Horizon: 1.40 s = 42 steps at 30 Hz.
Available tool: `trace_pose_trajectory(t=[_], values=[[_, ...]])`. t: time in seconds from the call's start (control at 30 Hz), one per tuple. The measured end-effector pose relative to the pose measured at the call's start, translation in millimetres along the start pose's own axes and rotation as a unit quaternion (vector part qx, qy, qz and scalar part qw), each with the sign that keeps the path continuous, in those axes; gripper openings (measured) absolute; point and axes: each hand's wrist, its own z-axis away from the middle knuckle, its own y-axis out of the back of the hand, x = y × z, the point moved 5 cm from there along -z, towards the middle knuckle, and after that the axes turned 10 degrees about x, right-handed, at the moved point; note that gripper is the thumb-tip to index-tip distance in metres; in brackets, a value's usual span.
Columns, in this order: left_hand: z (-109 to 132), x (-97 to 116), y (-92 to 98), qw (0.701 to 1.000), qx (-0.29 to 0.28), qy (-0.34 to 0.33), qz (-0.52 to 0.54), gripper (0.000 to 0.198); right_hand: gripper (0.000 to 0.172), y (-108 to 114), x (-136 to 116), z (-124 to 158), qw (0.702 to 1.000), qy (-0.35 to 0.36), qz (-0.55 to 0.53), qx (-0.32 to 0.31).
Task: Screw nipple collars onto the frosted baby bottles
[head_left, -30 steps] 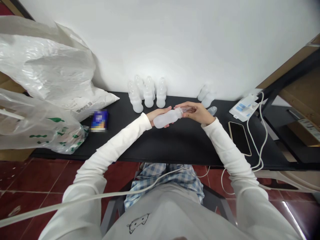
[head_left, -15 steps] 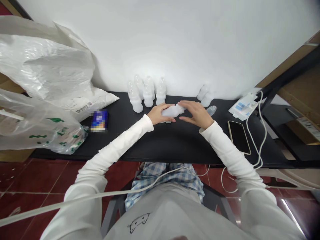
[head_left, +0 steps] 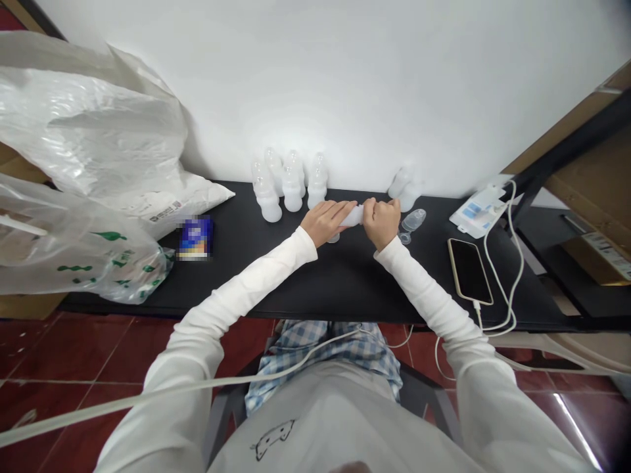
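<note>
Held sideways above the black table is a small white plastic bottle point(head_left: 351, 216). My left hand point(head_left: 326, 221) wraps its body from the left. At its neck end, my right hand point(head_left: 381, 219) is closed in a fist, its fingers hiding that end. Just right of the fist lie a clear domed cap point(head_left: 415, 218) and a small clear round piece point(head_left: 405, 238). Part of a clear disc point(head_left: 334, 238) shows below my left hand. Several white bottles with clear domed tops point(head_left: 294, 184) stand at the wall, left of my hands. More white bottles point(head_left: 408, 196) stand behind my right hand.
Large plastic bags point(head_left: 93, 144) and a blue packet point(head_left: 195, 238) are on the left. A phone point(head_left: 470, 270) with a white cable point(head_left: 518, 276) and a white-and-blue package point(head_left: 478, 209) lie on the right. Another cable point(head_left: 197, 385) crosses above my lap.
My right hand has gone from open fingers near the bottle's neck to a closed fist around it. My left hand has turned over the bottle, and the small clear piece by the cap is now uncovered.
</note>
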Motion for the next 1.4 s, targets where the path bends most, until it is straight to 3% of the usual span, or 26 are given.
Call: trace_pose_trajectory(t=[0.07,0.2,0.27,0.33,0.4,0.53,0.6,0.67,0.77,0.83,0.9,1.03,1.17,1.23,1.3,1.4], values=[[2,1,-3.3,1.000,-0.003,-0.011,-0.011,0.043,0.055,-5,-1,0,0.998,-0.013,0.035,-0.057],[7,-3,-5.4,1.000,-0.014,-0.016,-0.022,0.043,0.047,-15,5,-7,0.989,0.032,0.021,-0.141],[11,-9,-2.6,0.999,-0.018,-0.008,-0.029,0.044,0.050,-16,18,-14,0.987,0.027,0.012,-0.155],[18,-20,2.4,0.999,-0.015,0.020,-0.035,0.048,0.055,-12,38,-22,0.990,-0.007,0.039,-0.132],[28,-32,7.9,0.998,-0.007,0.059,-0.032,0.054,0.048,-10,57,-26,0.990,-0.024,0.079,-0.115],[48,-48,17.6,0.993,0.008,0.115,-0.008,0.057,0.031,-20,81,-21,0.969,0.024,0.123,-0.214],[54,-52,22.2,0.990,0.010,0.138,0.002,0.056,0.030,-17,81,-21,0.979,0.028,0.042,-0.199],[55,-54,25.3,0.988,0.002,0.151,0.026,0.055,0.033,-8,74,-22,0.983,0.019,-0.112,-0.145],[50,-54,27.1,0.983,-0.021,0.158,0.087,0.055,0.039,6,50,-17,0.927,0.019,-0.353,-0.123],[44,-53,27.0,0.977,-0.034,0.163,0.135,0.057,0.040,12,31,-12,0.886,0.028,-0.442,-0.139],[38,-52,26.7,0.966,-0.046,0.175,0.187,0.060,0.040,16,16,-7,0.865,0.036,-0.479,-0.141],[28,-54,26.3,0.911,-0.095,0.243,0.318,0.069,0.040,21,1,-5,0.859,0.048,-0.492,-0.135],[27,-51,21.4,0.792,-0.216,0.308,0.480,0.071,0.041,29,-6,-8,0.856,0.071,-0.493,-0.141],[26,-47,20.8,0.749,-0.247,0.317,0.527,0.071,0.042,30,-8,-9,0.863,0.075,-0.480,-0.138],[24,-44,21.8,0.754,-0.239,0.313,0.525,0.071,0.042,28,-9,-10,0.879,0.061,-0.456,-0.123],[20,-40,25.5,0.834,-0.186,0.280,0.438,0.070,0.037,22,-12,-11,0.908,0.022,-0.410,-0.086]])
